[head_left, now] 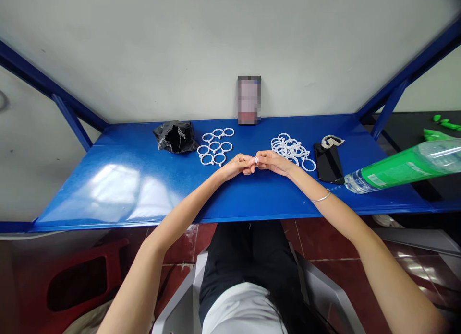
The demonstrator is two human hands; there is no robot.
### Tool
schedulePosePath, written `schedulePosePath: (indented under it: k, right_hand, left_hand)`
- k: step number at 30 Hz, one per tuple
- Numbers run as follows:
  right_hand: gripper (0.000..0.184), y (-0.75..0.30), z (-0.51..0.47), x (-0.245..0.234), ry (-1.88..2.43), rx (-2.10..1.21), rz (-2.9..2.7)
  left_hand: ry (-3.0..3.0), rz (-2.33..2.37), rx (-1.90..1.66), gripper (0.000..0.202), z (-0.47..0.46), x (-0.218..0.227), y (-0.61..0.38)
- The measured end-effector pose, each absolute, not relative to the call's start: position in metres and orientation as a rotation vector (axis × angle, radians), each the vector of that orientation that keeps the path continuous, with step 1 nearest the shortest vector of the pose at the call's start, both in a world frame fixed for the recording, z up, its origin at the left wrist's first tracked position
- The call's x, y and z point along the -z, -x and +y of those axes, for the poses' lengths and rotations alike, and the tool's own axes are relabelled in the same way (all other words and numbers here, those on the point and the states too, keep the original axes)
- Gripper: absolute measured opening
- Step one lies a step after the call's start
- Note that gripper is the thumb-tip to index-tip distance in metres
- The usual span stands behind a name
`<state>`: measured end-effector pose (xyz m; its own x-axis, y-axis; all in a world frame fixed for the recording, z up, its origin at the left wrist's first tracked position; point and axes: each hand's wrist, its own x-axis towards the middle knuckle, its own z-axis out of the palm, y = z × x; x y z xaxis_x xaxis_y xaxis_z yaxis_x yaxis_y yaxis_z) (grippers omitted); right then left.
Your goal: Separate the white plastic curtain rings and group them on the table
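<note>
My left hand (240, 165) and my right hand (271, 161) meet over the front middle of the table, fingertips together. Both are closed in a pinch around a small white plastic piece (257, 160); my fingers cover most of it, so its full shape is hidden. Left of my hands lie several white plastic rings (215, 145) with small knobs, laid out in loose rows. Behind and beside my right hand is a tangled heap of similar white rings (288, 146), with one ring (309, 164) at its near right edge.
A crumpled black plastic bag (175, 137) gapes at the left of the blue table (173, 190). Against the wall leans a phone-like device (248, 101). To the right are a black phone (328, 163), a beige looped item (332, 141) and a green-labelled bottle (399, 168).
</note>
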<state>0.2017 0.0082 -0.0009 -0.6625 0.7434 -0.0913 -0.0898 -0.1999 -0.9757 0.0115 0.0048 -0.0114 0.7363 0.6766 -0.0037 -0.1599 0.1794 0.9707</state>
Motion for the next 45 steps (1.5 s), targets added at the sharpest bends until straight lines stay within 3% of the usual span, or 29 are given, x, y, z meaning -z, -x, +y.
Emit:
schedulePosePath:
  k: [45]
  right_hand:
    - [0.041, -0.209, 0.013, -0.001, 0.785, -1.807, -1.701]
  left_hand:
    - [-1.399, 0.501, -0.692, 0.051, 0.012, 0.019, -0.005]
